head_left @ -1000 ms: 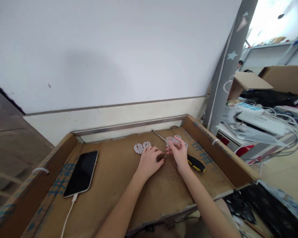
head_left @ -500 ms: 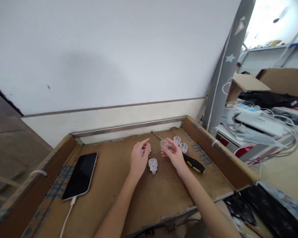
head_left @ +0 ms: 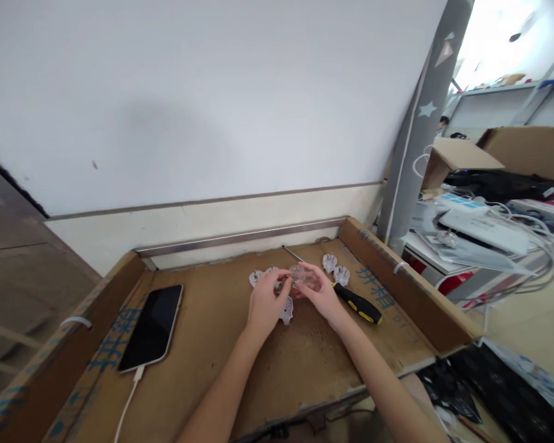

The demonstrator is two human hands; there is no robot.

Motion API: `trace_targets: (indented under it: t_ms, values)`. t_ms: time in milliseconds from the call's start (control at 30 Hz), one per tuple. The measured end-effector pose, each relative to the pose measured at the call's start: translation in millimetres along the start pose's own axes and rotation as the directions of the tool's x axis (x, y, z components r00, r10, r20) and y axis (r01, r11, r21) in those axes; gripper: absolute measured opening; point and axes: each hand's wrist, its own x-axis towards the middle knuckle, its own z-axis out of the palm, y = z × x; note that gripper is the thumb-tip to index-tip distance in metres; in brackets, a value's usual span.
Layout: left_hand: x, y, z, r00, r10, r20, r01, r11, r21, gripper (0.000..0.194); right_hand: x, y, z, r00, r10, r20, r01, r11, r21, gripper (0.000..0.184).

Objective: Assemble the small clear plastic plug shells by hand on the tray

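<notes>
My right hand [head_left: 321,294] holds a clear plastic plug cover [head_left: 297,274] between thumb and fingers, above the cardboard. Close at its left side, my left hand [head_left: 268,301] has thumb and fingertips pinched together; what lies between them is too small to make out. Under the hands lies a white plug half [head_left: 286,312], partly covered by the left fingers. Another plug half [head_left: 255,279] rests beyond the left hand, with a further one [head_left: 272,270] half hidden by its fingers. Right of the right hand are two plug halves with pins, one [head_left: 329,263] behind the other [head_left: 341,276].
A black-and-yellow screwdriver [head_left: 359,304] lies by my right wrist, its shaft pointing away. A charging phone [head_left: 151,329] lies at left. Cardboard side walls [head_left: 397,289] edge the work surface, with a white wall [head_left: 212,111] behind. Cables and boxes crowd a table [head_left: 480,231] at right.
My left hand has moved right, away from the plug halves at the far left, uncovering them. The right hand has brought the clear cover slightly left and down, so both hands now meet.
</notes>
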Motion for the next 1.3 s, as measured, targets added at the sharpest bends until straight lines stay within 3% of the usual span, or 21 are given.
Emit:
trace_targets:
  t_ms: [433, 700, 967, 1300]
  values:
    - [-0.9, 1.6, -2.1, 0.99, 0.139, -0.014, -0.135, 0.978, 0.161, 0.016, 0.3, 4.0, 0.5, 1.0, -0.013, 0.027, 0.013, 1.0, -0.013, 0.054]
    - [1.0, 5.3, -3.7, 0.989, 0.117, -0.085, -0.1, 0.978, 0.183, 0.014, -0.2, 0.6, 2.2, 0.999, -0.037, 0.005, 0.038, 0.999, -0.038, 0.05]
    - [2.6, 5.1, -1.8, 0.985, 0.146, -0.091, -0.114, 0.952, 0.285, 0.014, -0.8, -1.9, 4.3, 0.996, -0.082, -0.043, 0.078, 0.994, -0.082, 0.052]
    - [2.8, 7.3, -1.7, 0.987, 0.144, -0.068, -0.116, 0.94, 0.32, 0.013, -1.5, 0.3, 1.8, 0.98, -0.15, -0.129, 0.112, 0.957, -0.266, 0.048]
